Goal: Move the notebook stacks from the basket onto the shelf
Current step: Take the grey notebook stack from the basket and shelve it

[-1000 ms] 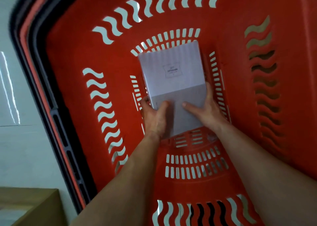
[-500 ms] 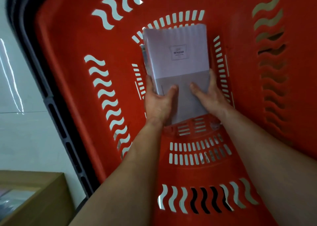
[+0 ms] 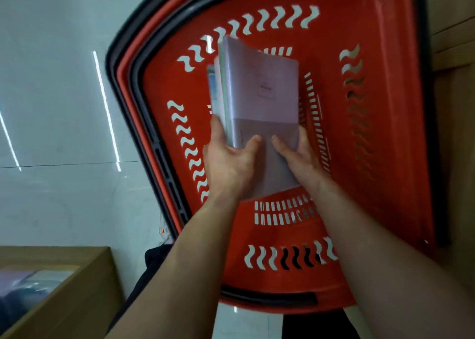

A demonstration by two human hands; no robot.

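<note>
A stack of notebooks (image 3: pixel 262 91) with a pale lilac cover and a small label is held above the inside of the red plastic basket (image 3: pixel 380 158). My left hand (image 3: pixel 228 164) grips the stack's near left edge, thumb on top. On the near right edge sits my right hand (image 3: pixel 298 156), its thumb also on the cover. The stack tilts up at its far end, and several page edges show on the left side. Nothing else shows inside the basket.
The basket has a black rim and handle (image 3: pixel 164 164) and stands on a pale glossy tiled floor (image 3: pixel 51 107). At the lower left is a light wooden shelf (image 3: pixel 84 295) with notebooks (image 3: pixel 25 284) lying in it. Wooden panels (image 3: pixel 452 43) rise at the right edge.
Both hands have lifted the stack up out of the basket bottom, tilting its far end upward. The view has pulled back, so the basket rim, floor and shelf show more.
</note>
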